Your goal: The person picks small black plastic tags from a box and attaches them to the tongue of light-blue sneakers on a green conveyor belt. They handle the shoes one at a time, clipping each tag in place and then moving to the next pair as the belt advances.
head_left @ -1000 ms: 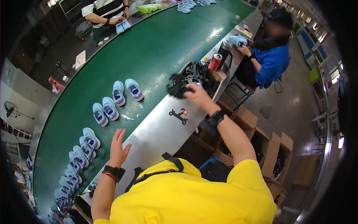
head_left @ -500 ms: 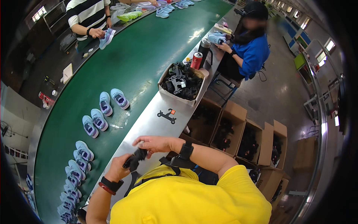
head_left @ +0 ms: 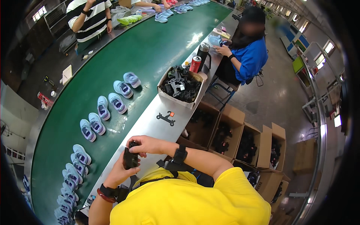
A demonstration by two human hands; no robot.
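Note:
Just above the near edge of the metal ledge, both my hands hold a compact stack of black plastic pieces [head_left: 130,159], which look like shoe hangers. My left hand [head_left: 119,171] wraps round its lower side. From above, my right hand [head_left: 147,145] closes its fingers on the upper end. The fingers partly hide the stack. Ahead on the ledge lies a single black plastic shoe hanger [head_left: 165,118] with an orange tag. Beyond it, an open carton [head_left: 177,98] is heaped with similar black hangers.
Pairs of light-blue shoes [head_left: 117,103] stand along the green conveyor belt [head_left: 75,112] at left. A red can [head_left: 195,64] and black flask [head_left: 203,52] stand past the carton. Open cardboard boxes [head_left: 229,131] line the right side. A blue-shirted person [head_left: 245,60] sits beyond, holding a shoe.
My hands have turned the black stack more upright, with my right fingers now on its top. Another pair of shoes stands on the belt, and the striped-shirt person's hand, which held a shoe, is raised.

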